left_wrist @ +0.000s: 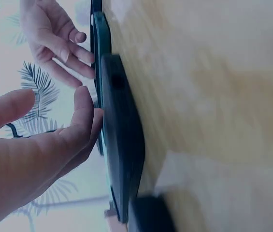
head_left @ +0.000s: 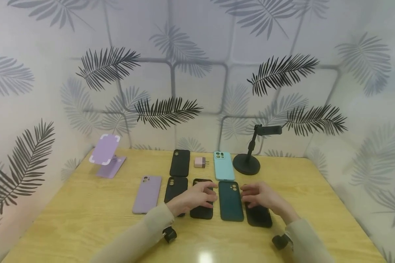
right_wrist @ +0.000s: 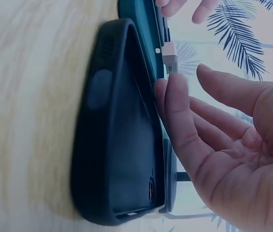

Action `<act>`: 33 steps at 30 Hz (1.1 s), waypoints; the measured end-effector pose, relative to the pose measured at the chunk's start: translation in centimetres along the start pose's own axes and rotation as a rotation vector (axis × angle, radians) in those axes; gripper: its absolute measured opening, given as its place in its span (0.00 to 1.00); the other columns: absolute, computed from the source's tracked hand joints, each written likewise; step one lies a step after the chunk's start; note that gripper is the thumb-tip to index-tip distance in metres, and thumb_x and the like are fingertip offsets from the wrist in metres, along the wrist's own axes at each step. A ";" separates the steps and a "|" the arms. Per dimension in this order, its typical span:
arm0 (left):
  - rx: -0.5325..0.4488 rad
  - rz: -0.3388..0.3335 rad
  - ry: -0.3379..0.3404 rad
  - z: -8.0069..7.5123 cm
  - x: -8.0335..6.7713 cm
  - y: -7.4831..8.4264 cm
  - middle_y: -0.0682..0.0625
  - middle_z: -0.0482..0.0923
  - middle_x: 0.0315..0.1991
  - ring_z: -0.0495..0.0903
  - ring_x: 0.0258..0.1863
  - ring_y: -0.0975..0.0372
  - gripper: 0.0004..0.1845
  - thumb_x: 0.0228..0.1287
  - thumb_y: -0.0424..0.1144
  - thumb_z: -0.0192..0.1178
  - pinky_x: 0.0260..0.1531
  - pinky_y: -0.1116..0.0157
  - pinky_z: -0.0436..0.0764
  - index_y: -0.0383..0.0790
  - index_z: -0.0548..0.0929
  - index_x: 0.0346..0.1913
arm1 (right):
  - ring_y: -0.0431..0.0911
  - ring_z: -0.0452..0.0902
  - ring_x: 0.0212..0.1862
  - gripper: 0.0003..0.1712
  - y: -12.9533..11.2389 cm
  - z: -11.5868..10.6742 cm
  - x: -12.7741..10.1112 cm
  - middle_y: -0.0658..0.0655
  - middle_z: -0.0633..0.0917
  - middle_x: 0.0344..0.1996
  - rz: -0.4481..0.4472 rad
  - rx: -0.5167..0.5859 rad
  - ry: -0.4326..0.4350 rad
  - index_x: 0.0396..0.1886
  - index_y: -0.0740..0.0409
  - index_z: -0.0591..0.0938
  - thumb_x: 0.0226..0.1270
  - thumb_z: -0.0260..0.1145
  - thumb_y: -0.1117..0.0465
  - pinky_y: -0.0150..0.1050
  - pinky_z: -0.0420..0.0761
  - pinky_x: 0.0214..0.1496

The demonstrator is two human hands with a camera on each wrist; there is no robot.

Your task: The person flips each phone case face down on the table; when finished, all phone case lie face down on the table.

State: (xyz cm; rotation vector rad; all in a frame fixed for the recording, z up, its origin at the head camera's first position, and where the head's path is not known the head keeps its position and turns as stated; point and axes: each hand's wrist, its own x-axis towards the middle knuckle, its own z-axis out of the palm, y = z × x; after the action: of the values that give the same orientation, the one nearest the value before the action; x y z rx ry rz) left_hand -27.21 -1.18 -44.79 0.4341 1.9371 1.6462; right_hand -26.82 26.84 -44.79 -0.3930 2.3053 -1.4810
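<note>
Left hand [head_left: 194,199] fingers relaxed, resting on black case [head_left: 202,212]; right hand [head_left: 261,195] fingers loose, touching another black case [head_left: 258,216].

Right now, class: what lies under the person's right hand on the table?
A black phone case lies flat under the right hand; its near end shows on the wooden table. The hand covers its far end, so any camera cutout there cannot be seen.

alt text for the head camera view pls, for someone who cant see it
Two hands, left hand and right hand, rest on black phone cases either side of a dark green phone case on a wooden table, among more cases and two phone stands.
</note>
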 end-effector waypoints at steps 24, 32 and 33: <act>-0.191 0.021 0.163 2.8 0.6 0.7 0.27 0.63 0.66 0.79 0.55 0.45 0.29 0.66 0.28 0.60 0.50 0.53 0.84 0.34 0.66 0.69 | 0.50 0.86 0.42 0.28 -0.7 0.6 0.5 0.72 0.84 0.50 0.077 -0.083 0.061 0.61 0.78 0.73 0.68 0.65 0.63 0.40 0.86 0.30; -0.232 0.009 0.203 3.1 1.1 0.8 0.30 0.69 0.64 0.80 0.52 0.50 0.32 0.66 0.27 0.59 0.50 0.55 0.84 0.31 0.62 0.71 | 0.51 0.86 0.42 0.27 -0.9 1.2 0.6 0.71 0.84 0.49 0.064 -0.045 0.042 0.60 0.79 0.73 0.68 0.65 0.64 0.38 0.86 0.29; -0.235 0.014 0.204 3.1 1.2 0.8 0.30 0.69 0.64 0.80 0.53 0.49 0.32 0.66 0.27 0.59 0.51 0.54 0.83 0.30 0.61 0.71 | 0.51 0.86 0.42 0.28 -0.9 1.2 0.7 0.71 0.84 0.50 0.060 -0.042 0.035 0.60 0.79 0.73 0.68 0.65 0.64 0.38 0.86 0.30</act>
State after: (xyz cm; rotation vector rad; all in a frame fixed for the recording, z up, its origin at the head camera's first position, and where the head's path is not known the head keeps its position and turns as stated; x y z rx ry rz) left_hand -26.38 2.13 -44.55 0.1932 1.8520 1.9647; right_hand -26.84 25.19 -44.52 -0.3085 2.3570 -1.4241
